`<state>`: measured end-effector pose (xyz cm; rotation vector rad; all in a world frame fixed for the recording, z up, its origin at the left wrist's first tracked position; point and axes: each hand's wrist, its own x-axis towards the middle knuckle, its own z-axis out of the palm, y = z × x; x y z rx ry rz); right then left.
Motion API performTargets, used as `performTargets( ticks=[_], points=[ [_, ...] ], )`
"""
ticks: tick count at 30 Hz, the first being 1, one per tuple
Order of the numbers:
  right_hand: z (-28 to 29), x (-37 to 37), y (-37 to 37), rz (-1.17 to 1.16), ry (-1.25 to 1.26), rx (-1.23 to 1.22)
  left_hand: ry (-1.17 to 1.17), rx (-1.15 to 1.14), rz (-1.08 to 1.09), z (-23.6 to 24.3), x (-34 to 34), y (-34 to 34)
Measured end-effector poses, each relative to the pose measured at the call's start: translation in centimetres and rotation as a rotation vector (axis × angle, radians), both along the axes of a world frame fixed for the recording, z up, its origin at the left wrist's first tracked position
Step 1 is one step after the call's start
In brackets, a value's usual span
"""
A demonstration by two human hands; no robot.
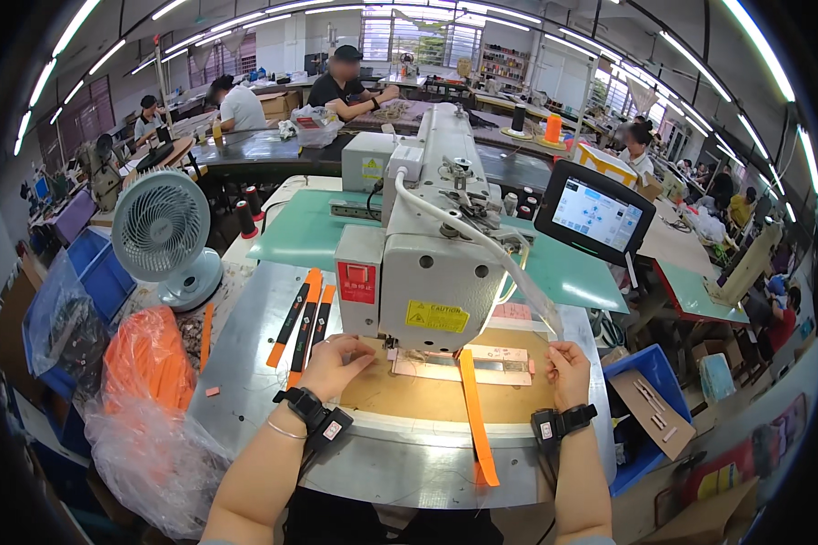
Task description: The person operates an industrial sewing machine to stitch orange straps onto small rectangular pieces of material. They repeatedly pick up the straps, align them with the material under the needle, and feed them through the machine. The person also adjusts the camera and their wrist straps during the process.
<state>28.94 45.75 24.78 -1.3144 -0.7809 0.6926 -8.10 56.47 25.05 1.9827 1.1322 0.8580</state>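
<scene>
Beneath the grey-white metal head of an industrial sewing machine [432, 282], a narrow, bright-orange fabric strap [477, 413] crosses the front bar of a flat, pinkish metal clamp frame [504, 376], its loose end extending forward of the head. Left of the head, the left hand [338, 365] is loosely curled; right of it, the right hand [569, 371] has fingertips drawn together. Whether either grips anything cannot be told. Judged risks: snagging the loose end could skew the strap; fingers straying under the head during stitching could be injured.
</scene>
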Motion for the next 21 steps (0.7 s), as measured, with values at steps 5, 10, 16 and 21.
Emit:
performTargets(
  ticks=[5, 10, 16, 21],
  points=[
    [0.1, -0.1, -0.1, 0.016, 0.002, 0.027, -0.030, 0.068, -0.004, -0.8, -0.1, 0.3],
    [-0.3, 0.1, -0.2, 0.015, 0.020, 0.016, 0.019, -0.021, -0.030, 0.3, 0.0, 0.0],
    [0.2, -0.2, -0.2, 0.016, 0.018, 0.002, -0.035, 0.009, -0.002, -1.0, 0.0, 0.5],
    [0.5, -0.5, -0.2, 0.014, 0.048, -0.021, -0.051, -0.028, -0.005, -1.0, -0.1, 0.4]
  ],
)
